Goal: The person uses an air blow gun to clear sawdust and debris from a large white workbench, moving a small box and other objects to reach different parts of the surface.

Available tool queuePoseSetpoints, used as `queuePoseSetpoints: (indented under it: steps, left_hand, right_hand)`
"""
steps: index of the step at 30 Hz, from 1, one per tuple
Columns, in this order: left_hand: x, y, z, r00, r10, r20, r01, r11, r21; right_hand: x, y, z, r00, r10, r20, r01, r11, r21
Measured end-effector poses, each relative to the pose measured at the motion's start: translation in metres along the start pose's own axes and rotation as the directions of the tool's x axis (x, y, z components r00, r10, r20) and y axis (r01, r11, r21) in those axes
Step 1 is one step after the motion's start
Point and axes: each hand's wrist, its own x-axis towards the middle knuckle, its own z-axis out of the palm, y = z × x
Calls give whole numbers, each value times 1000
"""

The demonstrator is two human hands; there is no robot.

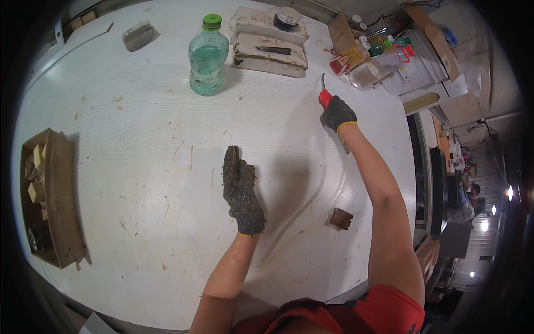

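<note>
R hand (338, 113), in dk grey glove w/ yellow cuff, is clenched round a red-handled tool (325, 98) at upper R of the white counter (139, 167). Tool: bright red grip, partly hidden by the glove; thin dk metal shaft, slightly curved, tip pointing away from the person. Can't tell if it touches the surface. L hand (242, 192), glove heavily soiled, is free, fingers straight & tog., nr counter ctr. Sm. brown block (340, 219), ridged on one edge, sits btwn the forearms. Green-capped bottle (208, 61) w/ greenish liquid stands beyond L hand.
</note>
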Motion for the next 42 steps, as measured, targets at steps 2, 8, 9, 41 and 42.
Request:
queuePoseSetpoints:
  steps: [2, 8, 9, 41, 42]
  left_hand:
    - [1, -2, -2, 1000, 4, 3, -4, 1000, 16]
    - [2, 0, -1, 1000, -11, -22, 9, 996, -91]
    - [2, 0, 0, 999, -28, -29, 24, 993, -112]
    - [36, 14, -19, 947, 137, -292, -222, 933, -283]
    - [40, 17, -21, 946, 111, -304, -201, 938, -284]
  right_hand:
    - [12, -3, 1, 1000, 7, -18, -7, 1000, -6]
    - [49, -2, 3, 999, 21, -24, -21, 1000, -9]
    - [54, 3, 4, 998, -42, -45, 41, 999, -24]
    - [-22, -55, -97, 722, -549, -420, 597, 802, -21]
    - [-43, -104, -135, 814, -548, -194, 573, 811, 116]
